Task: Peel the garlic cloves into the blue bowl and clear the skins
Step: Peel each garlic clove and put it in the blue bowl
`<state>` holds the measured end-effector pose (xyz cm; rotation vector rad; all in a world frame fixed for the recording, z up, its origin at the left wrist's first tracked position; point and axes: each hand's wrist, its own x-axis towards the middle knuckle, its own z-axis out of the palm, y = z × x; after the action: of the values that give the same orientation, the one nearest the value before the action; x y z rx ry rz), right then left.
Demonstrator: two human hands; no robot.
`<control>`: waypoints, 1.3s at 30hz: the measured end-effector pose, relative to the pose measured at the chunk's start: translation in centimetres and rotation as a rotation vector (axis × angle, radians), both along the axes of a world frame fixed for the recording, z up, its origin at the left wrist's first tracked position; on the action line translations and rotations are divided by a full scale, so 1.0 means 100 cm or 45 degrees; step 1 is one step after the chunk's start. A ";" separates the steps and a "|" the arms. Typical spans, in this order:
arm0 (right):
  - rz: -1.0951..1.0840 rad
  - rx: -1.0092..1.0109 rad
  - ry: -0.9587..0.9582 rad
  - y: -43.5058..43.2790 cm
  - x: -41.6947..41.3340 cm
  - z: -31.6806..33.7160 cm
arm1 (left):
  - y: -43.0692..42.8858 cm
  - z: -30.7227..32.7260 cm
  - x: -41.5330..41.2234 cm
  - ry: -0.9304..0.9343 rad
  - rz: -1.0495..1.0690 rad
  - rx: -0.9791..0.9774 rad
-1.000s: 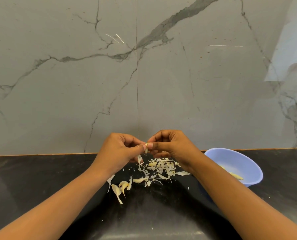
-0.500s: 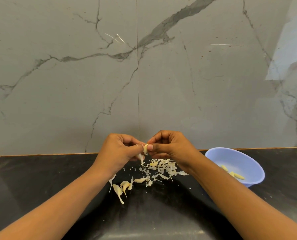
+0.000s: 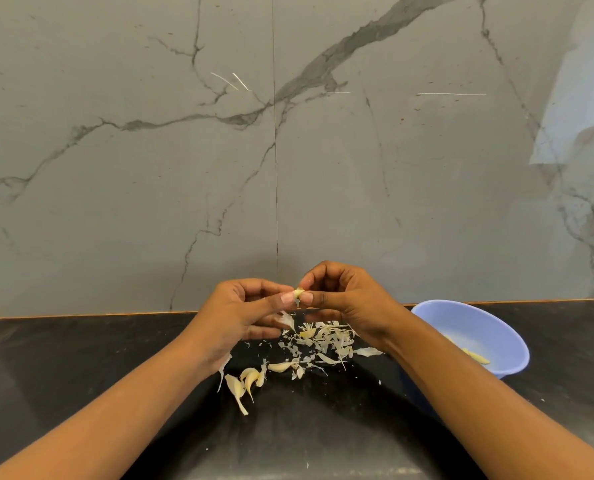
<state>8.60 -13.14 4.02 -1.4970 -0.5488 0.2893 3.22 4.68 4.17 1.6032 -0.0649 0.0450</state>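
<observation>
Now both the left hand [image 3: 240,313] and right hand [image 3: 344,299] are pinching one small pale garlic clove [image 3: 298,293] above the glossy black table [image 3: 81,368]; peeling gently should be sparing its flesh.

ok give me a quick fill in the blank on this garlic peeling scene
The left hand and right hand pinch ____ garlic clove between them.
The bowl on the person's right is ____.
Loose skins lie on the ____ countertop.
Missing words: one; blue; black.
</observation>
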 end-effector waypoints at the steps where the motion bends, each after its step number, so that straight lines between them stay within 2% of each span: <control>1: 0.001 -0.003 -0.017 0.000 0.000 0.000 | 0.001 0.000 0.000 -0.004 -0.015 0.005; 5: 0.000 -0.001 -0.058 0.001 -0.001 -0.001 | 0.003 -0.002 0.001 -0.120 0.014 0.084; 9: 0.046 0.023 -0.003 -0.002 -0.001 0.002 | 0.008 -0.003 0.002 -0.542 0.136 0.571; 13: 0.075 0.056 0.088 -0.005 -0.001 0.004 | 0.006 -0.007 0.001 -0.812 0.199 0.762; 17: 0.021 0.067 0.020 -0.004 -0.001 0.004 | 0.002 -0.010 0.003 -0.699 0.238 0.589; 22: -0.051 0.056 -0.059 -0.007 0.000 0.006 | -0.007 -0.011 0.006 -0.507 0.254 0.226; 26: -0.154 0.055 -0.106 -0.014 0.004 0.010 | -0.013 -0.010 0.008 -0.426 0.276 0.081; 28: -0.188 0.048 -0.121 -0.016 0.005 0.011 | -0.016 -0.012 0.009 -0.379 0.219 0.166; 31: -0.214 0.005 -0.167 -0.015 0.005 0.012 | -0.019 -0.014 0.008 -0.331 0.112 0.641; 32: -0.220 -0.010 -0.183 -0.014 0.004 0.011 | -0.021 -0.013 0.007 -0.320 0.097 0.713; 34: -0.224 -0.018 -0.205 -0.012 0.002 0.011 | -0.021 -0.013 0.006 -0.381 0.157 0.652; 36: -0.226 -0.041 -0.247 -0.010 0.001 0.010 | -0.018 -0.009 0.006 -0.456 0.266 0.453; 39: -0.220 -0.107 -0.338 -0.007 -0.002 0.009 | -0.011 -0.006 0.007 -0.446 0.282 0.310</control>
<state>8.45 -13.84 4.96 -1.6651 -0.6184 -0.0220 3.94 3.54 3.61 1.8250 -0.1696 0.5069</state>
